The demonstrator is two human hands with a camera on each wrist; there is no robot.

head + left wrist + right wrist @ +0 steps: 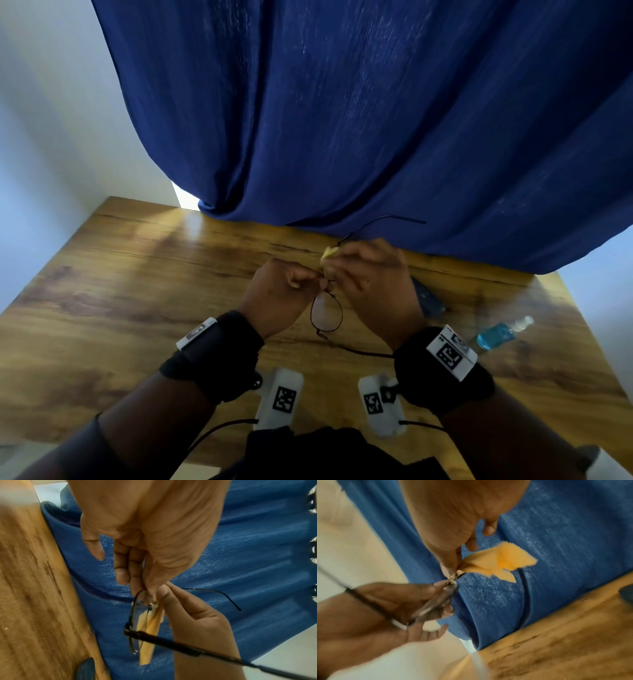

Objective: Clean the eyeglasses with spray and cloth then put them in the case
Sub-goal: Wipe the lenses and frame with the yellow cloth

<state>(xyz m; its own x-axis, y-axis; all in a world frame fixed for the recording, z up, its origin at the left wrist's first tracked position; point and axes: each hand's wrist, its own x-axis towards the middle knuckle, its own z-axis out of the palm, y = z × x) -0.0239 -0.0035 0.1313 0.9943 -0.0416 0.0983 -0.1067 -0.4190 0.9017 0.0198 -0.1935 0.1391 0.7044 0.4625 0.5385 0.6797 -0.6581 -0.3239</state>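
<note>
Thin black-rimmed eyeglasses are held upright above the wooden table. My left hand pinches the frame near the bridge. My right hand pinches a yellow cloth round the upper lens, which it hides. In the left wrist view the cloth hangs behind the glasses between the left hand and the right hand. The right wrist view is blurred; there the right hand grips the cloth. A dark blue case and a blue spray bottle lie to the right.
A dark blue curtain hangs over the table's far edge, just behind the hands. A white wall stands at the left. The case shows at the table's edge in the left wrist view.
</note>
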